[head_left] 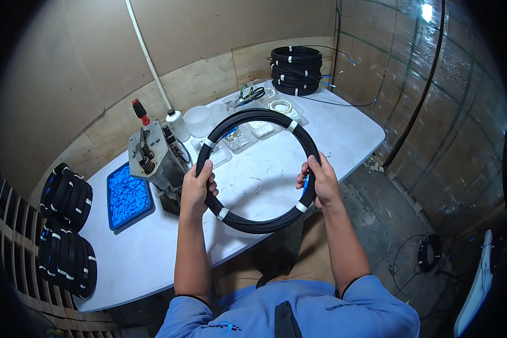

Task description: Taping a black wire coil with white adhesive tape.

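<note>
A coil of black cable [259,226], bound in several places with white tape, is held up over the near part of the white table [135,270]. My left hand [194,188] grips its left side, thumb on top and fingers curled round. On the opposite side my right hand [323,183] is closed round the coil in the same way. Beside the right fingers a blue connector [306,185] shows along the inner edge of the coil. Part of the cable is hidden behind both hands.
Left of the coil stand a metal bench press [162,163] and a blue tray [130,225] of small blue pieces. More black coils [67,265] hang at the left edge; others are stacked [296,73] at the back. A white bottle [178,125], small containers and scissors [250,97] lie behind.
</note>
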Motion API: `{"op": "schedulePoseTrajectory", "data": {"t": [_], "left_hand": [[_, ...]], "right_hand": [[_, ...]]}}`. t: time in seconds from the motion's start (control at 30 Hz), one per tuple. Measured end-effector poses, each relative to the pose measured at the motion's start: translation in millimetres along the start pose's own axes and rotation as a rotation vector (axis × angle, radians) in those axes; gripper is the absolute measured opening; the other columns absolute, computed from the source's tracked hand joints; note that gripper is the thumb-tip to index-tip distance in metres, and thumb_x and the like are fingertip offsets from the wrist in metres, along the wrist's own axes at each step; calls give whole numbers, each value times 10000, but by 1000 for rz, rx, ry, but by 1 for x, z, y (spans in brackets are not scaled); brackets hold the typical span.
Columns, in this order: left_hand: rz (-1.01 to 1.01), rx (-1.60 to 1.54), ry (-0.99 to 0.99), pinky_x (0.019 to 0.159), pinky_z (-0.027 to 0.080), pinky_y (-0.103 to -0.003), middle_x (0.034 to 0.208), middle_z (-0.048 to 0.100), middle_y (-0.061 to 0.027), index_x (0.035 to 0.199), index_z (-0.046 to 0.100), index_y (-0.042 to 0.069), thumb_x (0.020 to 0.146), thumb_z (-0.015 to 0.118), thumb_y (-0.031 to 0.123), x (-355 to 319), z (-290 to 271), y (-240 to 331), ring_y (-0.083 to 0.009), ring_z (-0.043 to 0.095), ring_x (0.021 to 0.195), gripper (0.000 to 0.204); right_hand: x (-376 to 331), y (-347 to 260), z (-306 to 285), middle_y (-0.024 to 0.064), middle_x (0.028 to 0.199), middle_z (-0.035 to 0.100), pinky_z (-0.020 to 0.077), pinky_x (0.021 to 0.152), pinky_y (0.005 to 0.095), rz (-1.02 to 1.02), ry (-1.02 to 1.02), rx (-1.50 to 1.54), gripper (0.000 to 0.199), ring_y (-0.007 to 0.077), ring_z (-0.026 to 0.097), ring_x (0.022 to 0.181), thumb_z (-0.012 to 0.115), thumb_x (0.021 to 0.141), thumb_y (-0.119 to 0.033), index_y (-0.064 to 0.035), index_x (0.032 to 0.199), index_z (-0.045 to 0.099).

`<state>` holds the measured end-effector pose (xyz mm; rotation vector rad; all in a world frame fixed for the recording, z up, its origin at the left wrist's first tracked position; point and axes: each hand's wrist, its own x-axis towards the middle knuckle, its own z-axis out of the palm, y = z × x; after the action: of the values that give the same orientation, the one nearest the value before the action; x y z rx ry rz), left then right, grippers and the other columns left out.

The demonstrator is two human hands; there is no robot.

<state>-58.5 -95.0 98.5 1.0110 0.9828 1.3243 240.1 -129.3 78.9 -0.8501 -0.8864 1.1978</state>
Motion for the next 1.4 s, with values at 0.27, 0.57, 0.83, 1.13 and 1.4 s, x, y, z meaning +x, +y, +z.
{"op": "schedulePoseTrajectory", "data": {"t": [0.27, 0.57, 0.83, 1.13, 1.4], "left_hand": [[138, 146, -4, 443, 425, -249, 652, 471, 23, 911, 508, 73, 911, 737, 352, -14, 18, 11, -72, 458, 476, 360], [241, 176, -63, 623, 497, -259, 745, 582, -10, 967, 589, 20, 895, 757, 289, -11, 7, 4, -93, 554, 627, 326], [462, 393, -156, 672, 482, -240, 838, 656, -34, 1004, 624, 5, 825, 795, 135, -9, 27, 50, -91, 623, 769, 279], [373, 287, -75, 426, 337, -228, 583, 521, 28, 907, 630, 17, 850, 733, 71, -14, 35, 36, -48, 459, 452, 129], [158, -228, -42, 446, 384, -246, 677, 492, 9, 866, 540, 85, 910, 716, 212, 4, 11, 4, -85, 454, 489, 221]], "right_hand": [[17, 20, -13, 15, 812, 556, 523, 626, 275, -20, 74, 43, 415, 122, 585, 704, 549, 1019, -393, -42, 1239, 534], [12, 2, -8, 9, 819, 554, 513, 617, 258, -135, 7, -27, 308, 96, 550, 706, 685, 956, -259, -22, 1124, 581], [31, -61, -8, 5, 798, 589, 525, 645, 270, -316, -312, -363, 408, 103, 610, 704, 756, 897, -294, -6, 1139, 599], [53, -114, 12, 26, 955, 637, 502, 799, 248, -370, -513, -542, 450, 103, 602, 858, 783, 870, -240, -26, 1231, 620], [23, -11, -13, 88, 883, 640, 549, 770, 406, -107, -289, 23, 714, 215, 656, 800, 386, 989, -634, -43, 1388, 428]]}}
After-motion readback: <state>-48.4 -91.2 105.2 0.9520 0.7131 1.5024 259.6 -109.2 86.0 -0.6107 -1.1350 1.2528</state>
